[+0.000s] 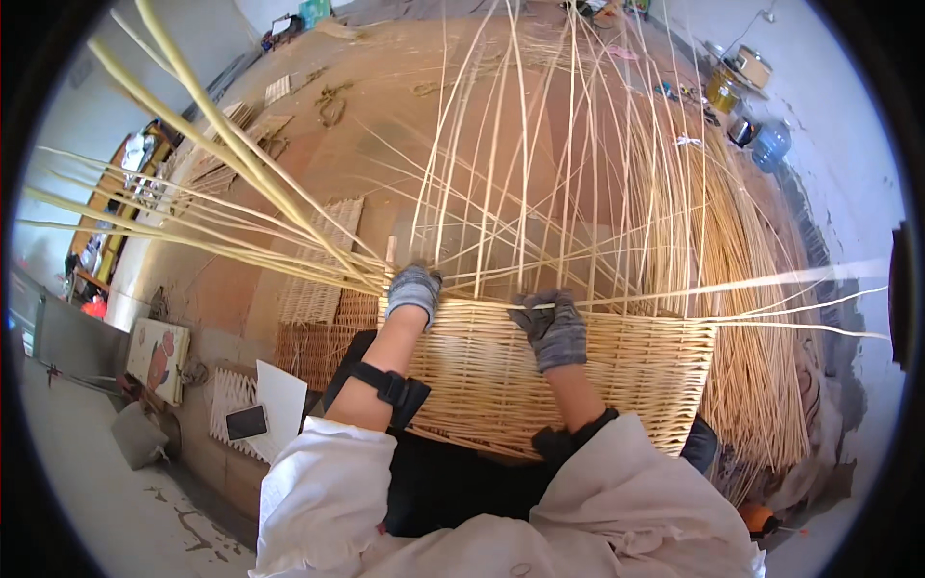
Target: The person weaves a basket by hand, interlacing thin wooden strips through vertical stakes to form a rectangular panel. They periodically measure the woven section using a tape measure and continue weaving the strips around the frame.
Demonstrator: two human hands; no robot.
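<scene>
A woven wicker panel (559, 385) lies across my lap, with upright willow rods (525, 193) standing from its far edge. My left hand (414, 289), in a grey knit glove, is closed over that edge at the left corner, beside a short thick stake (391, 252). A bundle of longer rods (231, 144) fans out leftward from this corner. Further right along the edge, my gloved right hand (552, 326) is closed, with a pale willow rod (636, 302) crossing its fingers and running to the right. The right hand's fingertips are partly hidden among the uprights.
A large heap of loose willow rods (747, 318) lies at the right. Finished woven pieces (318, 289) rest on the floor at the left, near a phone (247, 422) and white paper (279, 400). A water jug (770, 144) stands by the right wall.
</scene>
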